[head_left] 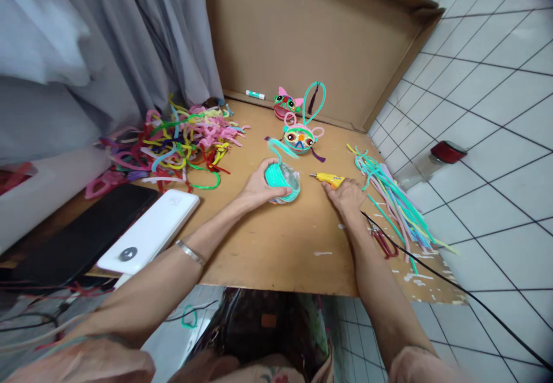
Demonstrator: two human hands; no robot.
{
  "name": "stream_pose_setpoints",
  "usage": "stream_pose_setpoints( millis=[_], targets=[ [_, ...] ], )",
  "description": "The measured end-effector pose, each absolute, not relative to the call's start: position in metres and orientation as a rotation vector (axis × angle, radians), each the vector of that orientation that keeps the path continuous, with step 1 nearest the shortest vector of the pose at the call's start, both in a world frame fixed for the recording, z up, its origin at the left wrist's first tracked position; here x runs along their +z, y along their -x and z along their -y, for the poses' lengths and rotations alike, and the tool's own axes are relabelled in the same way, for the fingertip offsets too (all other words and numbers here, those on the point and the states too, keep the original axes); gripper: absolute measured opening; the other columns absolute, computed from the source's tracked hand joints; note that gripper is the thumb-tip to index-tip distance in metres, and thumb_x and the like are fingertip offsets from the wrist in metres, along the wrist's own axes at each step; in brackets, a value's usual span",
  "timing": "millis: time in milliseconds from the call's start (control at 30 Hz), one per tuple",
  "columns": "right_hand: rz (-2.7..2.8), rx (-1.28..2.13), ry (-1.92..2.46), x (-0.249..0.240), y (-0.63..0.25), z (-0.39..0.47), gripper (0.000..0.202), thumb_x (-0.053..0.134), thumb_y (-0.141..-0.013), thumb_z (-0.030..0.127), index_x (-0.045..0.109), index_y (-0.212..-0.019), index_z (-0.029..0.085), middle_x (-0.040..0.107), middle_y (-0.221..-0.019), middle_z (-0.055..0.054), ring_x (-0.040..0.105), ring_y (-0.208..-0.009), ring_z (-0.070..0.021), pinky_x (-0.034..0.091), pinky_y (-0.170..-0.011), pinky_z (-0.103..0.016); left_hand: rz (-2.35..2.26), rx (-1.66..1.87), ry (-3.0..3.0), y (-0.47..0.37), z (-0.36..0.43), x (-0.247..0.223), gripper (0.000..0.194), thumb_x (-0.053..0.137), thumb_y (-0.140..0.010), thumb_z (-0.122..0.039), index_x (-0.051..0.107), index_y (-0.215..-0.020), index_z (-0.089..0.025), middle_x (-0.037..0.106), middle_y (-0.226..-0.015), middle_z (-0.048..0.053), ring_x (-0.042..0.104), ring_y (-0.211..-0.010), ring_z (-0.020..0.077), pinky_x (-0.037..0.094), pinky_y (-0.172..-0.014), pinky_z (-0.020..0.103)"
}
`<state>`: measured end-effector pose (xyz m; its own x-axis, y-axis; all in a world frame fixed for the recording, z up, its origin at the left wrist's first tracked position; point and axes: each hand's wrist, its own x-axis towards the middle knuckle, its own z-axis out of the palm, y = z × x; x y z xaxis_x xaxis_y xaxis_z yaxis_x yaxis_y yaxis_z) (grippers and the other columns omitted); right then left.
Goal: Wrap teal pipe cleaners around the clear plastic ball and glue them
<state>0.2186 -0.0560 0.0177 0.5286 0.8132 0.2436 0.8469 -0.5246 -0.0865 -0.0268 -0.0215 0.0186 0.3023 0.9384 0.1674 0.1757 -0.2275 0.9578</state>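
Note:
My left hand grips a round bowl-like piece wound from turquoise pipe cleaner, its hollow side partly facing right. A loose turquoise strand curls up from its top. On the right, my right hand is wrapped around a yellow hot glue gun, whose nozzle points left toward the turquoise piece, a short gap apart. Just behind stands a finished pipe-cleaner animal head with pink ears, a turquoise loop and purple tassels. A second head, green, red and pink, sits farther back.
Tangled coloured pipe cleaners are heaped at the left. Straight ones lie at the right beside red-handled pliers. A white power bank and black phone lie front left. A black cord trails right; a cardboard panel stands behind.

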Motion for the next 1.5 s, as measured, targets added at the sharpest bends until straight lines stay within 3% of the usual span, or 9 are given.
stream_pose_setpoints(
  millis=[200, 433, 767, 933, 1500],
  targets=[
    [1.211, -0.107, 2.463, 0.012, -0.234, 0.039, 0.049, 0.061, -0.080, 0.046, 0.069, -0.110, 0.008, 0.072, -0.110, -0.024, 0.070, -0.102, -0.0362, 0.052, -0.081, -0.040, -1.019, 1.033, -1.576, 0.025, 0.017, 0.015, 0.089, 0.084, -0.049, -0.043, 0.048, -0.127, -0.019, 0.061, -0.110, 0.005, 0.060, -0.101, 0.0239, 0.051, -0.096, 0.042],
    [1.065, -0.204, 2.084, 0.007, -0.226, 0.027, 0.046, 0.056, -0.076, 0.040, 0.059, -0.112, 0.012, 0.072, -0.106, -0.017, 0.068, -0.099, -0.0306, 0.051, -0.086, -0.040, -0.946, 1.017, -1.586, 0.026, 0.012, 0.009, 0.086, 0.084, -0.048, -0.045, 0.048, -0.123, -0.019, 0.061, -0.111, 0.006, 0.060, -0.101, 0.0235, 0.049, -0.095, 0.040],
    [1.277, -0.436, 1.466, 0.010, -0.199, 0.053, 0.035, 0.061, -0.075, 0.047, 0.059, -0.100, 0.022, 0.070, -0.089, -0.006, 0.066, -0.075, -0.0210, 0.054, -0.072, -0.034, -0.836, 0.966, -1.620, 0.027, 0.015, 0.009, 0.084, 0.086, -0.047, -0.042, 0.051, -0.119, -0.017, 0.063, -0.117, 0.008, 0.063, -0.105, 0.0254, 0.051, -0.095, 0.039],
    [1.369, -0.484, 1.395, 0.022, -0.198, 0.059, 0.030, 0.064, -0.075, 0.045, 0.060, -0.096, 0.023, 0.068, -0.081, -0.005, 0.064, -0.070, -0.0202, 0.052, -0.070, -0.034, -0.783, 0.885, -1.612, 0.029, 0.020, 0.014, 0.084, 0.087, -0.049, -0.040, 0.052, -0.121, -0.018, 0.066, -0.119, 0.008, 0.065, -0.107, 0.0264, 0.053, -0.095, 0.040],
    [1.497, -0.432, 1.373, 0.028, -0.202, 0.064, 0.029, 0.063, -0.078, 0.041, 0.062, -0.099, 0.021, 0.069, -0.083, -0.006, 0.064, -0.072, -0.0210, 0.051, -0.071, -0.035, -0.738, 0.836, -1.658, 0.033, 0.023, 0.022, 0.082, 0.086, -0.049, -0.038, 0.052, -0.121, -0.018, 0.062, -0.125, 0.011, 0.062, -0.114, 0.0302, 0.056, -0.094, 0.043]
  ],
)
